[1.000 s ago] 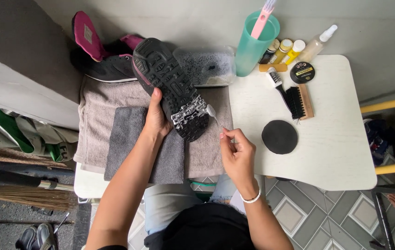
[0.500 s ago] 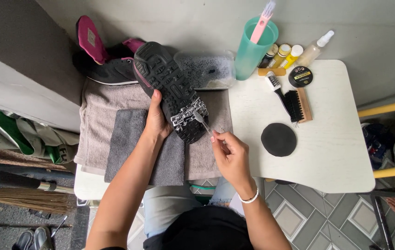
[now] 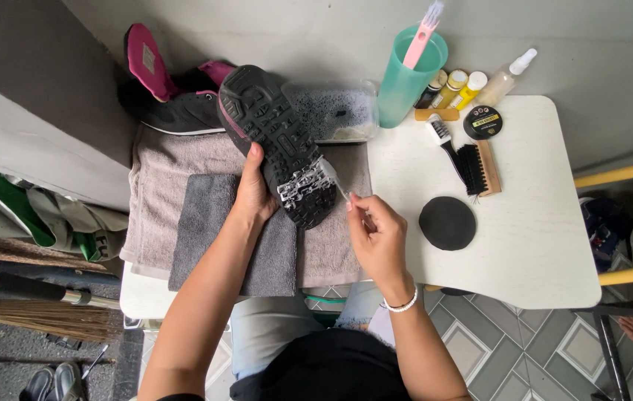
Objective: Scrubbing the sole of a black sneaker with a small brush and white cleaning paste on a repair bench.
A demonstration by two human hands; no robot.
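With the shoe point(image 3: 276, 141) held sole-up over the grey towels point(image 3: 205, 215), slip is the main risk: the left hand point(image 3: 253, 194) grips only its near edge, fingers closed round the side, and the foam on the heel tread makes it slick. Right hand point(image 3: 376, 234) is pinched shut on a small brush point(image 3: 335, 182), bristles touching the wet tread; a hard stroke could twist the shoe loose or flick suds onto the white bench point(image 3: 524, 245). Teal cup point(image 3: 405, 82) stands close behind; a jerk could tip it.
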